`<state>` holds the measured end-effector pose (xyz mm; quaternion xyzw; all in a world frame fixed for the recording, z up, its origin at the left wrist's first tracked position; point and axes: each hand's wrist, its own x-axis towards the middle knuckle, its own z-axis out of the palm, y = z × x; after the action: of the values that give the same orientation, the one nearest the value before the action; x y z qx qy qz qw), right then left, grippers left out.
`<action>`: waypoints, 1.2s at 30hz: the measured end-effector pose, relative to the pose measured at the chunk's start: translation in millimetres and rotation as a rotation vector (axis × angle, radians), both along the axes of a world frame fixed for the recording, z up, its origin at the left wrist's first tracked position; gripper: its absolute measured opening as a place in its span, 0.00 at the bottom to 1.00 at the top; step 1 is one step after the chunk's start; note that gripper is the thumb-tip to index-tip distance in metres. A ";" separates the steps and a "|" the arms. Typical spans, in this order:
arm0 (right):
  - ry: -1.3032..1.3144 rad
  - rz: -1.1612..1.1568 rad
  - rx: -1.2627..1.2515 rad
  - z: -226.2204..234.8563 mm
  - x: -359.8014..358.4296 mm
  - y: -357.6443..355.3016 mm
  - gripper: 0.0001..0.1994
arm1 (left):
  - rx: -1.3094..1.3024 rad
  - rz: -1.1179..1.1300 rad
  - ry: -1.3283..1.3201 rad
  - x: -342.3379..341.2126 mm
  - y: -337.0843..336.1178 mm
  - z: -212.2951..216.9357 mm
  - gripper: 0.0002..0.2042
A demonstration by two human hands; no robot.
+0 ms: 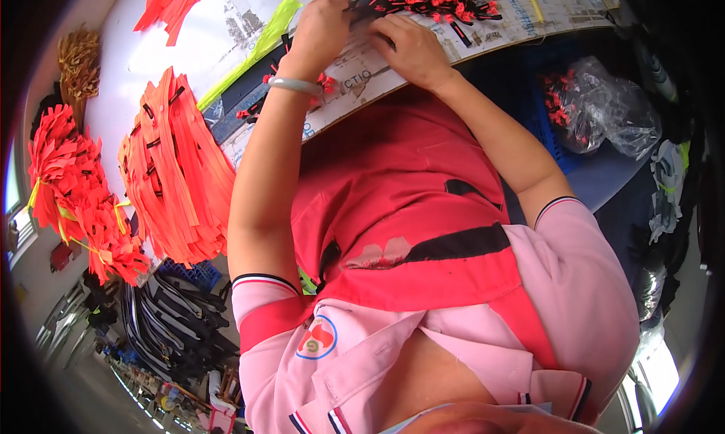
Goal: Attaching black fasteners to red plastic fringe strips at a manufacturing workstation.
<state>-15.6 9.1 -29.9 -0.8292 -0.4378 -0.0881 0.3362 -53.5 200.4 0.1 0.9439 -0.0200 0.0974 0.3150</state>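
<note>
My left hand (321, 35), with a pale bangle (294, 85) on its wrist, is closed at the top of the table. My right hand (411, 50) is just to its right, its fingers bent inward. Between the two lies something dark and flat (365, 11), partly hidden by the fingers; what each hand grips cannot be made out. Just beyond my right hand spreads a heap of small red-and-black pieces (434, 0). A few more such pieces (326, 83) lie by my left wrist. Left of that forearm runs a bright yellow-green strip (253, 52).
Bundles of orange-red strips (177, 169) hang over the table's left side, with tied bunches (72, 177) beyond. A white table (170, 33) carries a worn printed board (362, 75). At right, a clear plastic bag (604, 105) sits by a blue crate (551, 135). Dark strips (166, 321) hang lower left.
</note>
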 end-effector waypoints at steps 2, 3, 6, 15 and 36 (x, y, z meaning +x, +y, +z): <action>0.012 -0.007 0.005 -2.1 1.1 -2.9 0.07 | 0.021 0.030 -0.077 -11.9 3.9 -3.8 0.11; 0.017 -0.004 0.012 -2.9 1.7 -3.8 0.07 | 0.022 0.025 -0.070 -20.0 3.9 -6.4 0.11; 0.035 -0.001 0.051 -2.7 2.2 -4.8 0.07 | -0.001 0.097 0.115 -39.7 7.8 0.6 0.16; 0.049 -0.006 0.111 -6.2 1.9 -10.9 0.07 | 0.167 0.131 0.332 -77.1 14.6 40.9 0.14; 0.156 -0.045 0.143 1.4 -3.4 -11.0 0.06 | -0.119 0.165 0.051 -35.3 0.9 2.7 0.15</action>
<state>-19.0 -1.8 -28.5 -0.8171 -0.3840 -0.0618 0.4256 -88.8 201.3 2.8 0.9240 0.0718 0.0998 0.3620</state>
